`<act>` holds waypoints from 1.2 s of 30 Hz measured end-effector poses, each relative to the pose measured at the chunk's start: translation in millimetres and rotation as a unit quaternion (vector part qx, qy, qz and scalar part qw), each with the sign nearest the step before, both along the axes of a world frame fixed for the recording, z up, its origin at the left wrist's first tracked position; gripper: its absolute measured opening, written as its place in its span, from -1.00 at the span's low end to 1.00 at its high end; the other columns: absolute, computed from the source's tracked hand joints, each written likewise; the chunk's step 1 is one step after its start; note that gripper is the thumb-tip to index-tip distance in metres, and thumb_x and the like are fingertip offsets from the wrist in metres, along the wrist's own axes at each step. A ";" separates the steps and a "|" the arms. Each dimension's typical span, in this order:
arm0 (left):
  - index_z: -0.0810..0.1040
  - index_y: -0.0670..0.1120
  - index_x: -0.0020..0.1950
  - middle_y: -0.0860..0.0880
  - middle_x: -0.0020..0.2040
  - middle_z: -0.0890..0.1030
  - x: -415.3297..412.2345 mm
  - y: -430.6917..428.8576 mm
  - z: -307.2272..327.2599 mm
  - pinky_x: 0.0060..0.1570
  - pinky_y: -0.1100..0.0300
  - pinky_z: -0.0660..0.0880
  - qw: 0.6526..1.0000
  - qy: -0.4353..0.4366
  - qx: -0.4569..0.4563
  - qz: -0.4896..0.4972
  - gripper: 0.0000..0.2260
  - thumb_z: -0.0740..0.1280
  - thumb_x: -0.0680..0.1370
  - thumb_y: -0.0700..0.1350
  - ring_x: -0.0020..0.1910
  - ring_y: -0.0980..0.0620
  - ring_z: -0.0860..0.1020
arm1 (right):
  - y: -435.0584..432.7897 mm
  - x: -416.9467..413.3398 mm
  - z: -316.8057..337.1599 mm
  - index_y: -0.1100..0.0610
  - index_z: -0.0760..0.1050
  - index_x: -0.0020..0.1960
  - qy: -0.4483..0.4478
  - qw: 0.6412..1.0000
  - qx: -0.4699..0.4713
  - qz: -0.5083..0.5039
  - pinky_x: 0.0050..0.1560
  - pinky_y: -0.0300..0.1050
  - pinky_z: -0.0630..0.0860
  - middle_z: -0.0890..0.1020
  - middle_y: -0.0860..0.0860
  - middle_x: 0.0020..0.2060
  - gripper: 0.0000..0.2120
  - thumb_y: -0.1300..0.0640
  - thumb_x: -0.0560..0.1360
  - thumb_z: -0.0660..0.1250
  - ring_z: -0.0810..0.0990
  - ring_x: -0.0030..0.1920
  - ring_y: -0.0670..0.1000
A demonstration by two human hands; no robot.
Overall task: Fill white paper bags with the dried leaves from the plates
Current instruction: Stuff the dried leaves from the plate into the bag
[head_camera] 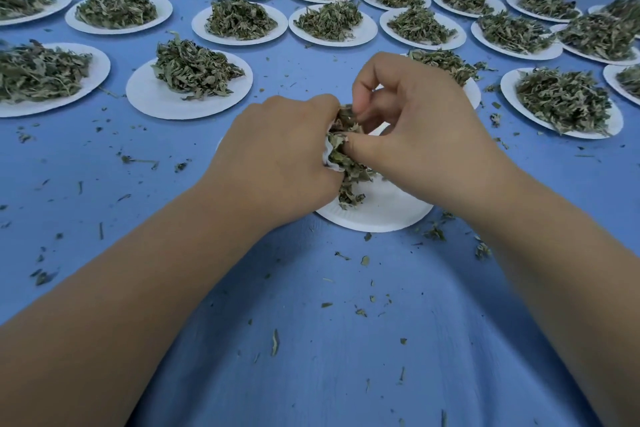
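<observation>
We see the left hand [277, 152] palm-down, fingers curled round a white bag [327, 159]; only a crumpled paper edge shows at its fingertips. Just right of it, dry, crinkly green leaves [348, 166] bunch between both hands, some trailing onto the round white plate [384, 215] below. The right hand [426, 125] arches over, thumb and fingers pinching leaves at the bag. Leaf crumbs litter the blue cloth [571, 166]; a heaped plate [510, 94] sits far right.

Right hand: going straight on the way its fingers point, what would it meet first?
The right hand pinches dried leaves at the mouth of the white bag gripped by the left hand; pushing on, it would likely meet that bag first.
</observation>
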State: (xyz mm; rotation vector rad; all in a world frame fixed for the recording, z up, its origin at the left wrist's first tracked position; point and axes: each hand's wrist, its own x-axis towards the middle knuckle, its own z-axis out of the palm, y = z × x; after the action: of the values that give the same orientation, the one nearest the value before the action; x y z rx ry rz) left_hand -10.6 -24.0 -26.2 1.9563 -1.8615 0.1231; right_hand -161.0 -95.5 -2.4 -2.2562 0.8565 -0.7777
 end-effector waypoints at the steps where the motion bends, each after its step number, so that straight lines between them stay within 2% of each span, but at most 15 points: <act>1: 0.24 0.05 -0.20 0.07 -0.42 0.31 -0.3 0.2 0.6 -0.41 0.10 0.20 1.000 -0.004 0.000 0.003 -0.78 0.25 0.27 0.04 -0.42 0.00 0.30 | 1.7 1.5 -0.5 0.00 0.42 -0.14 0.002 1.000 -0.021 -0.008 -0.23 -0.18 0.52 0.58 -0.10 -0.35 -0.74 0.24 0.32 0.46 0.60 -0.25 -0.04; 4: 0.41 0.03 -0.04 0.12 -0.41 0.29 -0.9 0.8 1.0 -0.33 0.09 0.27 1.000 -0.029 -0.001 0.000 -0.74 0.31 0.31 0.01 -0.34 -0.09 0.33 | -1.6 1.1 -1.0 0.03 0.45 -0.07 0.014 1.000 0.001 -0.013 -0.25 -0.21 0.51 0.60 -0.12 -0.19 -0.74 0.20 0.32 0.45 0.61 -0.22 -0.06; 7: 0.43 0.03 0.00 0.14 -0.39 0.28 -3.5 1.3 3.5 -0.33 0.10 0.26 0.999 -0.036 -0.023 -0.016 -0.72 0.39 0.34 -0.06 -0.32 -0.08 0.33 | -9.1 -1.3 -1.8 -0.02 0.49 0.03 0.019 0.988 0.152 0.024 -0.30 -0.28 0.46 0.64 -0.10 -0.02 -0.73 0.23 0.42 0.46 0.65 -0.19 -0.10; 10: 0.44 0.00 -0.01 0.04 -0.29 0.42 -3.6 1.6 6.1 -0.27 0.10 0.25 0.996 -0.032 -0.058 -0.059 -0.74 0.39 0.34 -0.07 -0.25 -0.07 0.38 | -13.5 -4.7 -4.1 0.05 0.55 0.07 0.000 0.964 0.252 0.081 -0.35 -0.25 0.35 0.58 -0.10 -0.28 -0.79 0.25 0.47 0.41 0.46 -0.37 -0.12; 12: 0.53 -0.08 0.02 -0.03 -0.24 0.50 -4.0 1.7 7.0 -0.20 0.06 0.31 0.992 -0.035 -0.083 -0.087 -0.72 0.33 0.34 -0.07 -0.17 -0.11 0.44 | -15.6 -5.9 -5.1 0.08 0.56 0.03 -0.011 0.959 0.262 0.107 -0.37 -0.23 0.30 0.48 -0.10 -0.38 -0.79 0.21 0.40 0.37 0.39 -0.39 -0.12; 16: 0.55 -0.09 0.14 0.05 -0.06 0.54 -5.8 1.9 8.5 -0.02 0.00 0.40 0.986 0.010 -0.122 -0.116 -0.64 0.35 0.35 -0.11 0.00 -0.08 0.46 | -19.0 -5.5 -5.8 0.13 0.57 -0.01 -0.062 0.955 0.266 0.117 -0.19 0.08 0.33 0.53 0.05 -0.31 -0.80 0.23 0.36 0.39 0.44 -0.25 0.05; 19: 0.48 -0.06 0.33 0.10 0.15 0.51 -4.1 4.7 8.1 0.16 0.09 0.37 0.984 0.050 -0.118 -0.122 -0.48 0.40 0.37 -0.12 0.16 -0.03 0.46 | -24.0 -8.2 -6.4 0.15 0.61 0.13 -0.094 0.953 0.268 0.107 -0.08 -0.04 0.49 0.65 0.06 -0.22 -0.70 0.26 0.39 0.42 0.58 -0.18 0.02; 21: 0.44 -0.07 0.39 0.08 0.23 0.50 -3.1 7.3 8.0 0.18 0.21 0.32 0.983 0.076 -0.117 -0.120 -0.44 0.42 0.39 -0.13 0.20 0.00 0.45 | -27.4 -10.1 -6.8 0.08 0.63 0.09 -0.102 0.955 0.262 0.095 -0.16 -0.12 0.50 0.67 0.01 -0.22 -0.75 0.23 0.42 0.45 0.59 -0.20 -0.02; 24: 0.41 -0.06 0.43 0.10 0.28 0.46 -2.3 10.6 9.3 0.18 0.23 0.31 0.981 0.118 -0.103 -0.111 -0.42 0.43 0.40 -0.17 0.23 0.04 0.44 | -30.9 -12.0 -7.1 0.06 0.66 0.05 -0.097 0.962 0.243 0.076 -0.20 -0.05 0.43 0.64 0.18 -0.19 -0.75 0.15 0.38 0.49 0.51 -0.22 0.06; 26: 0.43 -0.04 0.41 0.15 0.26 0.44 -2.7 12.6 11.2 0.20 0.17 0.33 0.980 0.131 -0.101 -0.111 -0.44 0.37 0.39 -0.16 0.23 0.06 0.43 | -32.1 -13.4 -6.7 0.11 0.68 0.09 -0.093 0.966 0.227 0.083 -0.15 0.00 0.43 0.66 0.28 -0.13 -0.73 0.19 0.39 0.48 0.51 -0.19 0.08; 27: 0.45 -0.04 0.38 0.16 0.23 0.44 -3.2 13.8 12.2 0.19 0.16 0.34 0.979 0.135 -0.106 -0.110 -0.47 0.33 0.39 -0.16 0.21 0.06 0.43 | -32.6 -14.5 -6.3 0.13 0.69 0.10 -0.094 0.967 0.223 0.085 -0.13 0.00 0.45 0.68 0.25 -0.13 -0.74 0.24 0.41 0.48 0.54 -0.18 0.07; 29: 0.49 -0.04 0.25 0.12 0.12 0.49 -4.6 15.5 14.2 0.06 0.20 0.39 0.974 0.164 -0.129 -0.093 -0.62 0.30 0.43 -0.14 0.07 0.08 0.46 | -33.6 -16.1 -5.1 0.18 0.70 0.09 -0.094 0.969 0.209 0.089 -0.11 -0.10 0.50 0.71 0.08 -0.17 -0.76 0.34 0.45 0.47 0.60 -0.18 -0.01; 31: 0.50 -0.05 0.08 0.07 -0.11 0.53 -8.5 16.4 14.1 -0.16 0.18 0.44 0.965 0.199 -0.160 -0.066 -0.82 0.33 0.50 -0.06 -0.16 0.08 0.48 | -33.6 -17.0 -4.9 0.19 0.69 0.08 -0.096 0.972 0.192 0.094 -0.07 -0.18 0.55 0.72 0.00 -0.17 -0.77 0.39 0.46 0.47 0.64 -0.15 -0.05; 32: 0.50 -0.06 0.01 0.06 -0.22 0.52 -11.5 16.3 13.5 -0.25 0.16 0.45 0.963 0.202 -0.170 -0.052 -0.84 0.36 0.52 -0.01 -0.26 0.06 0.48 | -32.9 -17.0 -4.9 0.18 0.69 0.07 -0.101 0.972 0.188 0.095 -0.05 -0.18 0.57 0.72 -0.02 -0.17 -0.77 0.39 0.46 0.48 0.65 -0.15 -0.06; 36: 0.54 -0.08 -0.11 0.04 -0.37 0.49 -18.6 14.0 7.9 -0.33 0.11 0.47 0.969 0.175 -0.172 -0.042 -0.92 0.39 0.54 -0.10 -0.36 0.02 0.46 | -30.6 -16.2 -4.7 0.12 0.70 0.00 -0.106 0.976 0.172 0.083 -0.09 -0.17 0.59 0.68 -0.05 -0.22 -0.79 0.34 0.43 0.50 0.61 -0.26 -0.08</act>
State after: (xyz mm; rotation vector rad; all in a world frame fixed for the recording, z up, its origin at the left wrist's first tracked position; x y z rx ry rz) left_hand -29.3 -10.0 -18.4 1.5476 -1.5699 0.0645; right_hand -177.2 -126.1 -7.1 -1.8730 0.6374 -0.7146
